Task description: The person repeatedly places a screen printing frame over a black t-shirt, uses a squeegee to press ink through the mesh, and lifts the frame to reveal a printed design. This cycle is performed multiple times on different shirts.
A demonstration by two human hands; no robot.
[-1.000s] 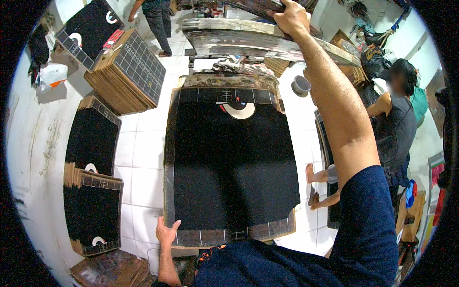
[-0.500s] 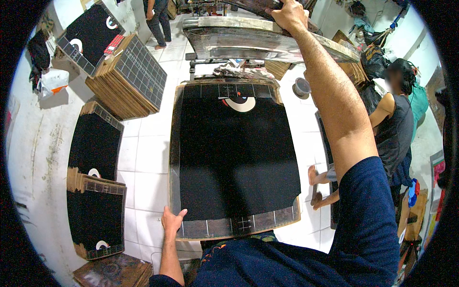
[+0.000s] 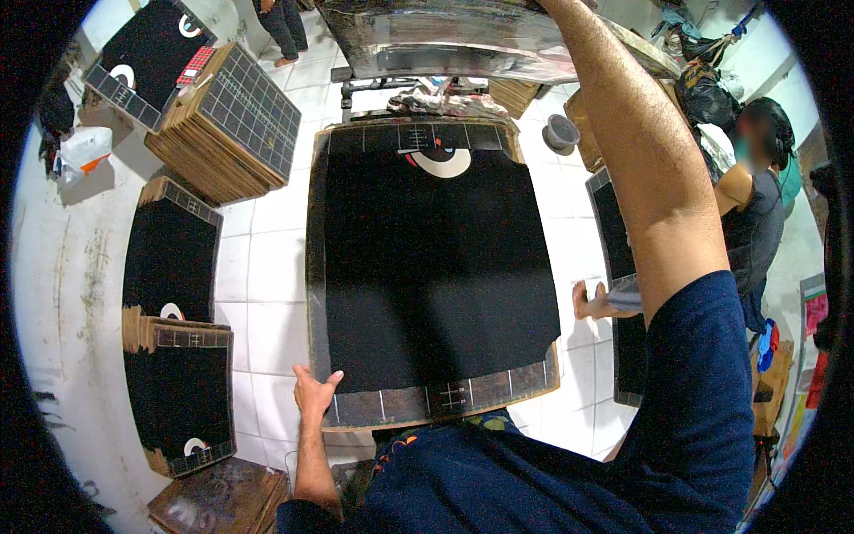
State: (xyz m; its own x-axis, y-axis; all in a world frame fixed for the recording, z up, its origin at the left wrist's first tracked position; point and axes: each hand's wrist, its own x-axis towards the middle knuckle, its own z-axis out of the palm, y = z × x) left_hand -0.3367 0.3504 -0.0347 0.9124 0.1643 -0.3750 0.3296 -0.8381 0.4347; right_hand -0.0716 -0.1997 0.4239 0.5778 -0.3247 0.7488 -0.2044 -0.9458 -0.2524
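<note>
A wooden board (image 3: 525, 383) with a dark, white-lined surface lies in front of me, and a black fabric piece (image 3: 436, 276) is spread over it. Near its far end the fabric bears a pale half-ring print (image 3: 442, 164). My left hand (image 3: 313, 392) grips the board's near left edge, thumb on top and fingers along the side, partly hidden. My right arm stretches far forward over the board's right side to a large tilted frame (image 3: 498, 53) with a glossy, stained panel. My right hand is cut off by the top edge, so its hold is not visible.
A tall stack of boards (image 3: 205, 133) stands at far left. More boards with black fabric (image 3: 173, 258) lie along the left wall. A dark round tub (image 3: 560, 133) sits right of the board's far end. A co-worker (image 3: 756, 214) is at the right; another person (image 3: 283, 31) stands far off.
My right hand has passed beyond the top edge of the view. The whole scene has shifted slightly upward and leftward. My left hand keeps its place at the board's corner.
</note>
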